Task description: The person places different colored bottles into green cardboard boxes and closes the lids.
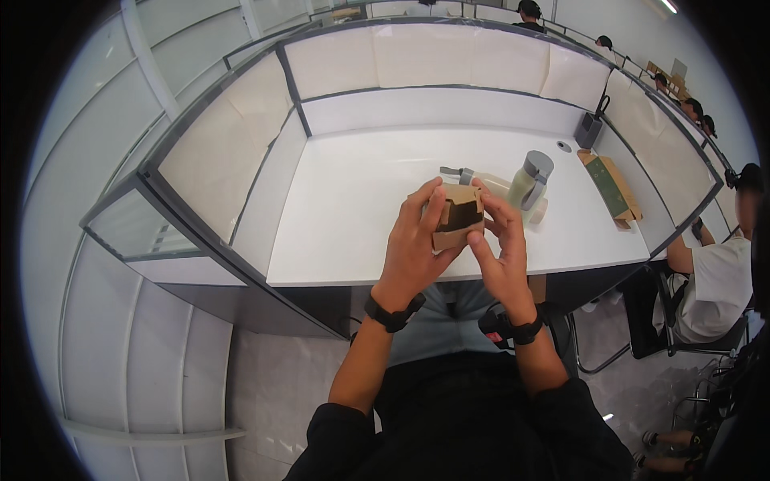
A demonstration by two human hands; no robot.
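Both hands grip a brown cardboard box point(452, 239) above the front of the white desk point(349, 198). Its end facing me is partly open, with flaps at the sides and a dark inside. My left hand point(414, 240) wraps the left side, fingers over the top edge and thumb along the bottom. My right hand point(502, 246) holds the right side, thumb near the lower right corner. Just beyond my right hand stands a pale green bottle point(521, 186) with a grey lid. Behind it a second, cream bottle point(490, 180) with a grey strap lies on its side, partly hidden.
A flattened brown and green carton point(610, 186) lies at the desk's right. A dark grey device point(588, 130) stands in the back right corner near a cable hole point(563, 146). Partition panels point(445, 60) surround the desk. To the right, another person point(713, 282) sits on a chair.
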